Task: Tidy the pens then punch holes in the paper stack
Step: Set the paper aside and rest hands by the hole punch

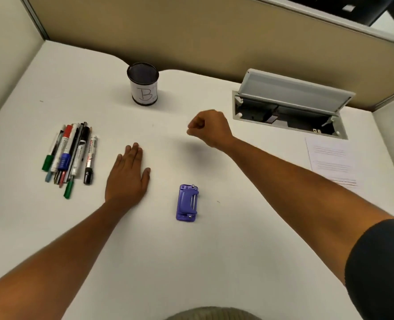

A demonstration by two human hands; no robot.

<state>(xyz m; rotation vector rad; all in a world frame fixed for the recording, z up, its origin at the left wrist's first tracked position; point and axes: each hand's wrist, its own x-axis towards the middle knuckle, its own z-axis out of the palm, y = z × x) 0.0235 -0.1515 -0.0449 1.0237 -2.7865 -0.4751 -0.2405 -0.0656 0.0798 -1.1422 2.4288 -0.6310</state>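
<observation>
The white desk (214,262) takes up nearly everything, boxed in by tan partition walls (180,33). Taking the purple hole punch (187,202) near the desk's middle as the marker: far beyond it and to the right, a grey cable hatch (293,105) stands propped open in the desktop, and the paper stack (333,162) lies flat to the right of the punch, just this side of that hatch (printed text on the top sheet, too small to read). Well to the left of the punch, the pens (70,153) lie bunched side by side, markers and thinner pens together, with green, blue, red and black caps. Beyond the punch and slightly left stands a black mesh pen cup (143,85), upright, wrapped in a white label with a hand-drawn "B". The left hand (128,175) lies palm down on the desk just left of the punch, fingers spread flat, holding nothing. The right hand (208,129) hangs above the desk beyond the punch, curled into a loose fist with nothing visible in it. The punch itself sits alone, touched by neither hand.
</observation>
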